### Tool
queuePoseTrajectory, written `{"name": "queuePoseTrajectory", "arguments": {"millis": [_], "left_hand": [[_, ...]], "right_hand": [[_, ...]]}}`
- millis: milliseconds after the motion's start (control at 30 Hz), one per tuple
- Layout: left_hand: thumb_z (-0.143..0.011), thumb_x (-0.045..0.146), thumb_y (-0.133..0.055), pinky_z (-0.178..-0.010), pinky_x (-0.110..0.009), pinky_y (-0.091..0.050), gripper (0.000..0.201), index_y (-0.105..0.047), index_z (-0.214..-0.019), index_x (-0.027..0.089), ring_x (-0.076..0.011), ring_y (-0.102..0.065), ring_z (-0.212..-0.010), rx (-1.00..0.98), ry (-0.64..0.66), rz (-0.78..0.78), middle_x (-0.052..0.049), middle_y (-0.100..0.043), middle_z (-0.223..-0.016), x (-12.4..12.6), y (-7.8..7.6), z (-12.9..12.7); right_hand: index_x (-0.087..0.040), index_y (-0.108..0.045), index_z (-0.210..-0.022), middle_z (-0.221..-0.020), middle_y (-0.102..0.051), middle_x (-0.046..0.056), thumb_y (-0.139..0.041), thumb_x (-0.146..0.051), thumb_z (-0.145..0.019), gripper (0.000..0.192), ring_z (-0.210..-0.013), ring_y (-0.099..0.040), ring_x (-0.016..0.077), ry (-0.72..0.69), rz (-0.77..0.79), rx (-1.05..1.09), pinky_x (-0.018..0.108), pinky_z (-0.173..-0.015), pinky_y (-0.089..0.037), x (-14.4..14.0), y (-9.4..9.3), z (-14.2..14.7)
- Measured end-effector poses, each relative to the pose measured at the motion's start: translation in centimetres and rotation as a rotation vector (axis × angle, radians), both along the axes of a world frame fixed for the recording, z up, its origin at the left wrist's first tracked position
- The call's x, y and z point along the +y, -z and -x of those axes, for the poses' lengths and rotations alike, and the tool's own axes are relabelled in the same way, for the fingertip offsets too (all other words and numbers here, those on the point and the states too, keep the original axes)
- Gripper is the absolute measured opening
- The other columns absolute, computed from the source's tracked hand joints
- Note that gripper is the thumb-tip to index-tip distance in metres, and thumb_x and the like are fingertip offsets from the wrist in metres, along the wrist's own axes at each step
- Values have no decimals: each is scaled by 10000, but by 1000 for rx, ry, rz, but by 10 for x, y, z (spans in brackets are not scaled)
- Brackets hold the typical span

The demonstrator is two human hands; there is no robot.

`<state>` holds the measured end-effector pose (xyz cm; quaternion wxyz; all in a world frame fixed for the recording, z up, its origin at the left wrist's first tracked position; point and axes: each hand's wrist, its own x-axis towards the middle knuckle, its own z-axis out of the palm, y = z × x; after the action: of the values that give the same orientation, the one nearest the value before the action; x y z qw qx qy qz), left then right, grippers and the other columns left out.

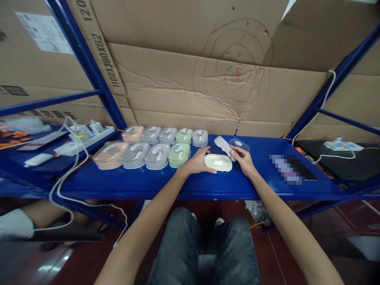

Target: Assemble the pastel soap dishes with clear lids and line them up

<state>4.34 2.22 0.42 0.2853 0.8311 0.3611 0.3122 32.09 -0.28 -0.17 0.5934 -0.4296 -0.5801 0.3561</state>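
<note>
A: Sweep it, left end first.

B: Far left: orange pieces point(16, 138), a clear plastic bag point(28, 124), then a white power strip point(84, 141). White cables point(77, 156) loop down beside the left end of the blue desk point(142, 184).

A: Then?

B: Lidded boxes in two rows, close together, filling the desk's left half. Front row point(157, 155) of four: pink, grey, grey, green. Back row point(168, 135) of five: pink, grey, grey, green, grey. Clear lids, a pale oblong piece on top of each. Cardboard point(166, 83) stands behind the desk, red rings drawn on it.

A: Hands?

B: Left hand point(197, 160) just right of the front green box. Its fingers are closed around the left end of a cream tray point(218, 162), thumb on the near side.

A: Tray looks how?

B: Oval, plain, rounded ends, rim around a bright oblong middle. Can't tell if that's raised or sunk. Lies near the desk's front edge, between the hands.

A: Right hand?

B: Right hand point(242, 156), fingers clamped on the right end of a white strip point(223, 145). Strip is long, flat, wavy-edged, tilted over the tray's far side.

A: In the way?

B: A loose clear lid point(241, 144) just behind the right hand, partly covered by it. Further right, a dark flat item point(305, 170), partly pixelated. Past the desk, another power strip point(342, 146).
</note>
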Motion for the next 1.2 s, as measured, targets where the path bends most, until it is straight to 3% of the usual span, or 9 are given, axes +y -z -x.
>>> {"name": "queuePoseTrajectory", "arguments": {"millis": [300, 600, 867, 1067, 1200], "left_hand": [[-569, 612, -1057, -1330, -655, -314, 1542, -189, -1775, 195, -479, -366, -1624, -69, 20, 64, -269, -348, -1759, -4, -2, 2], [-583, 581, -1046, -1306, -672, -342, 1419, -307, -1732, 198, -492, -448, -1562, 21, 0, 73, -265, -438, -1693, -2, -4, 3], [-611, 609, -1024, -1318, -669, -322, 1361, -335, -1723, 235, -500, -366, -1622, 38, 1, 48, -231, -372, -1761, -2, -3, 3], [-623, 608, -1014, -1335, -637, -315, 1322, -370, -1700, 194, -481, -378, -1619, 57, -8, 27, -238, -416, -1731, 0, -1, 3], [-616, 597, -1019, -1309, -636, -352, 1278, -413, -1677, 222, -473, -440, -1572, 45, 1, 21, -211, -478, -1678, 0, 0, 4]], "right_hand": [[-311, -868, -1186, -1289, -790, 90, -963, -599, -747, 533, -1208, -724, 329, -89, -113, -256, 535, -1140, -540, -6, -6, 1], [-320, -851, -1231, -1270, -762, 95, -946, -587, -776, 536, -1231, -697, 344, -127, -197, -408, 555, -1164, -512, -12, -7, 3], [-317, -835, -1265, -1276, -741, 95, -948, -540, -774, 551, -1227, -704, 345, -158, -220, -485, 544, -1144, -540, -14, -7, 5], [-333, -668, -1530, -1509, -698, 100, -931, -522, -790, 808, -1378, -649, 393, -150, -224, -563, 605, -1226, -464, -12, -6, 3], [-313, -688, -1508, -1463, -712, 115, -960, -556, -733, 856, -1348, -666, 406, -129, -203, -582, 607, -1212, -485, -9, -2, 2]]}}
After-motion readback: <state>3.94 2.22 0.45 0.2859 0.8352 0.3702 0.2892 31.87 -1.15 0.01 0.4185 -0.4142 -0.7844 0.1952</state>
